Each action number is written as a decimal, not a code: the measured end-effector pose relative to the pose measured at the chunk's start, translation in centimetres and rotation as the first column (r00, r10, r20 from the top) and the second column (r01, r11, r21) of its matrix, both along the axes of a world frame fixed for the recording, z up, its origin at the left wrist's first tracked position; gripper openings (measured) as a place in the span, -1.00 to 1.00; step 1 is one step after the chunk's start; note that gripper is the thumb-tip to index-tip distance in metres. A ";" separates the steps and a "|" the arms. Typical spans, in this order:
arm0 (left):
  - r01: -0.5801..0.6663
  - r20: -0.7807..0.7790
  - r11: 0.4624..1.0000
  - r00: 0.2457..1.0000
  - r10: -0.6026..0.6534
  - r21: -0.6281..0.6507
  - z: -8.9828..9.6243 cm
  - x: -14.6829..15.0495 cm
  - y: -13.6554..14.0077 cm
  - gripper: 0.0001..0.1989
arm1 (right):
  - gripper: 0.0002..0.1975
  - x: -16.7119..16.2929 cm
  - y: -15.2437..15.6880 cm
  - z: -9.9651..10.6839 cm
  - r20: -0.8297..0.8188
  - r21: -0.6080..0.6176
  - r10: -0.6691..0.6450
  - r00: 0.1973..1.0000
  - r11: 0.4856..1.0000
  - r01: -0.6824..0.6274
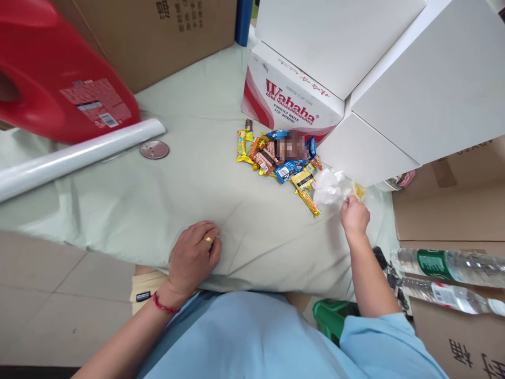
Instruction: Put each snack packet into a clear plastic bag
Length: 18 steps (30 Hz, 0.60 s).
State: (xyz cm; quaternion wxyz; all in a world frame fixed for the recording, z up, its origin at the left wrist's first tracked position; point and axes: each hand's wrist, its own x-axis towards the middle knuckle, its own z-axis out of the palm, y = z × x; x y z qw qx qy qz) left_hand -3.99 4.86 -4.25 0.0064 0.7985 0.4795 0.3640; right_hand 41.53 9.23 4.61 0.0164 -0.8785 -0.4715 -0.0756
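My right hand (355, 215) is closed on a clear plastic bag (328, 186), which lies crumpled by the white boxes. A bit of yellow shows through the plastic just above my fingers. To the left of the bag is a pile of wrapped snacks (287, 171) in blue, yellow, orange and brown packets; part of it is blurred. A yellow snack stick (309, 203) lies at the pile's near end. My left hand (195, 255), with a gold ring, rests on the tablecloth (244, 231) near the front edge, its fingers curled in and nothing seen in them.
Behind the snacks stands a Wahaha water carton (290, 102), with white boxes (394, 95) beside it. At left are a red jug (59, 68), a white roll (82, 155) and a round disc (154, 149). Two plastic bottles (457, 266) lie at right; a green stool (335, 318) is below.
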 end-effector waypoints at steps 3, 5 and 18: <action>0.017 0.149 1.000 0.989 -0.014 -0.016 0.1 0.2 -0.1 -0.84 | -0.79 -1.3 -4.3 0.3 -0.488 0.362 0.045 0.871 0.919 0.155; 0.035 0.247 0.997 0.969 -0.016 -0.075 0.7 0.7 -0.2 -0.83 | -0.64 -3.3 -6.8 0.0 -0.806 0.408 0.166 0.568 0.851 0.332; 0.460 0.446 0.804 0.851 -0.278 -0.377 4.3 9.1 0.4 -0.66 | -0.60 -16.9 -8.2 -1.5 -0.979 0.152 0.158 -0.131 0.987 0.056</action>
